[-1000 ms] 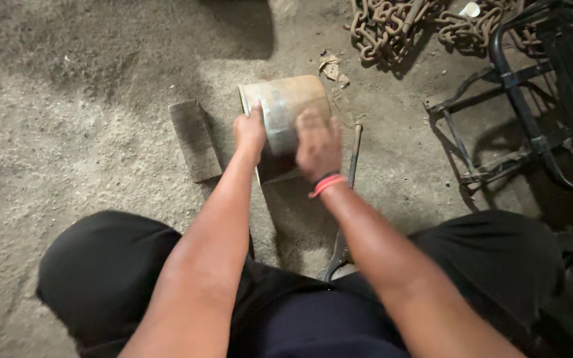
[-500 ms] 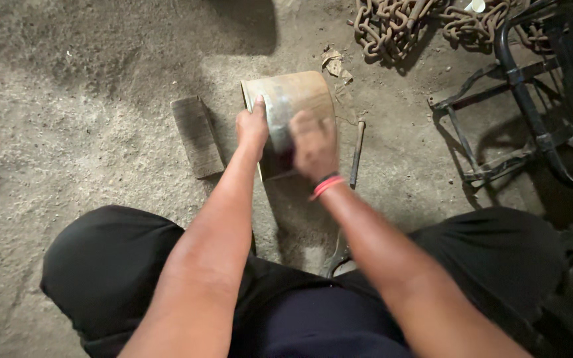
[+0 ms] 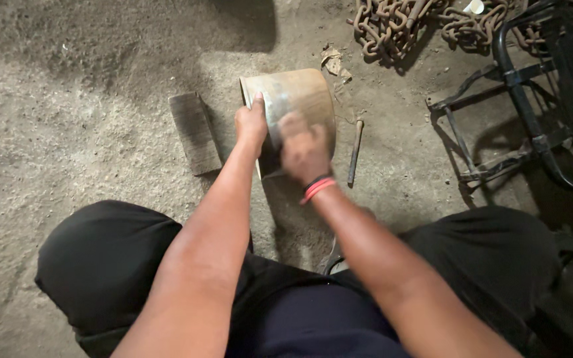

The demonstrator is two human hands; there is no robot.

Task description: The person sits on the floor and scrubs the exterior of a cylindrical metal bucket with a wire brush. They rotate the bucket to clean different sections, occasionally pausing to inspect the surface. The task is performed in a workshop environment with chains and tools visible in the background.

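Note:
A short, wide metal cylinder [image 3: 298, 90] with a dull, rusty skin lies on its side on the dirt floor in front of my knees. My left hand [image 3: 251, 124] grips its left rim, thumb on the outside. My right hand [image 3: 305, 150] is blurred and pressed against the near side of the cylinder's curved wall. Whether anything is under its fingers cannot be made out. A red and black band [image 3: 318, 188] circles my right wrist.
A flat wooden block [image 3: 195, 132] lies left of the cylinder. A thin metal rod tool [image 3: 355, 151] lies to its right. A pile of rusty chain [image 3: 392, 25] and a black tubular metal frame [image 3: 522, 99] occupy the upper right. A crumpled scrap [image 3: 331, 61] lies behind the cylinder.
My right hand has slid a little down the cylinder's wall toward me and is now blurred with motion. My left hand keeps its hold on the rim.

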